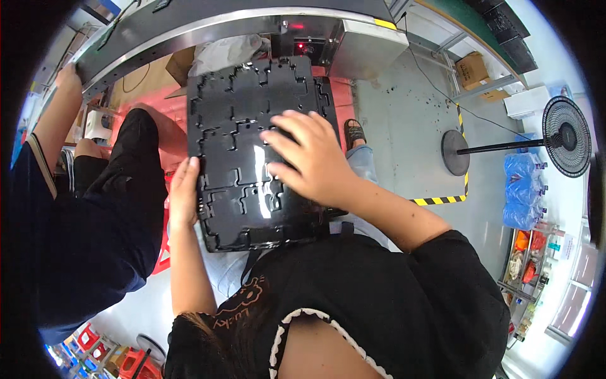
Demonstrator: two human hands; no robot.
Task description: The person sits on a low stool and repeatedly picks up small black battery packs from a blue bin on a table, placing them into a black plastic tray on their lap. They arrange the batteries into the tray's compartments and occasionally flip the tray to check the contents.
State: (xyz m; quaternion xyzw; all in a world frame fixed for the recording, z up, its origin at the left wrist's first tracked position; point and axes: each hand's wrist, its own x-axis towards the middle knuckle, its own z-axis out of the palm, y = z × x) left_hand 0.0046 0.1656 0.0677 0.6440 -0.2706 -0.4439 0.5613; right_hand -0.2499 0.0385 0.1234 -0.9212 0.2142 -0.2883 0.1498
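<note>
A black moulded plastic tray (237, 170) with shallow shaped recesses lies across my lap, shiny where light strikes it. Beneath its right side shows the edge of another black piece (326, 101), so there seems to be a stack. My left hand (184, 192) holds the tray's left edge, fingers along the side. Over the tray's right half, my right hand (309, 155) is open with fingers spread, palm down. Whether its fingertips touch the surface I cannot tell.
A metal-edged bench (208, 33) runs across the far side, with a grey metal box (366, 50) under it. Another person (95, 221) sits close at my left, a hand at the bench edge. A black standing fan (565, 136) and blue water bottles (522, 189) stand right.
</note>
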